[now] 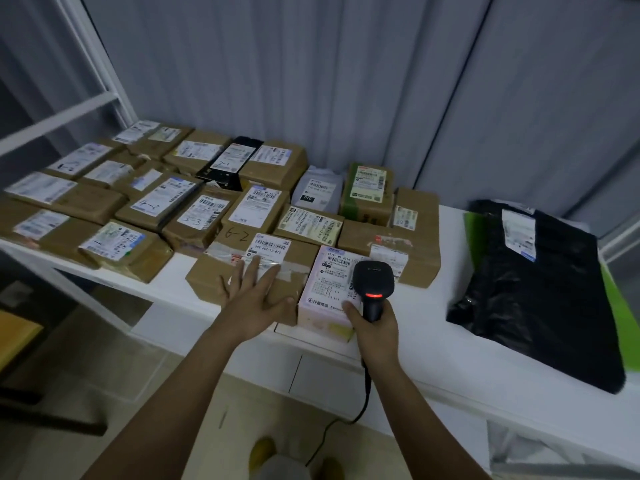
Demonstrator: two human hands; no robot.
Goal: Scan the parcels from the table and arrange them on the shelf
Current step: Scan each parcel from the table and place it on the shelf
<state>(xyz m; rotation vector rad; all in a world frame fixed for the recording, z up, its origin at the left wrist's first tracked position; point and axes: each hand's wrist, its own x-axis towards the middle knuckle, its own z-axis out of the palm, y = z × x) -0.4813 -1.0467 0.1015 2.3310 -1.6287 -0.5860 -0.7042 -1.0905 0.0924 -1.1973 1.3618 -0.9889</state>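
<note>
Head view: right hand (375,323) grips the scanner (373,282), red light lit, over the pink parcel (327,289) at the table (433,334) front edge. Left hand (258,296), fingers spread, lies on the neighbouring brown parcel (242,271). Advice: aim squarely at the barcode, keep the box pinned flat.

White table (412,344) — brown parcels (145,206) crowd left, black bag (540,306) lies right.

Views: I have one, the head camera.
Position: worn on the person's head, above the near edge of the table (415,341).
Facing: forward and down, wide-angle.
Nearness: close; both forearms reach in from the bottom.
</note>
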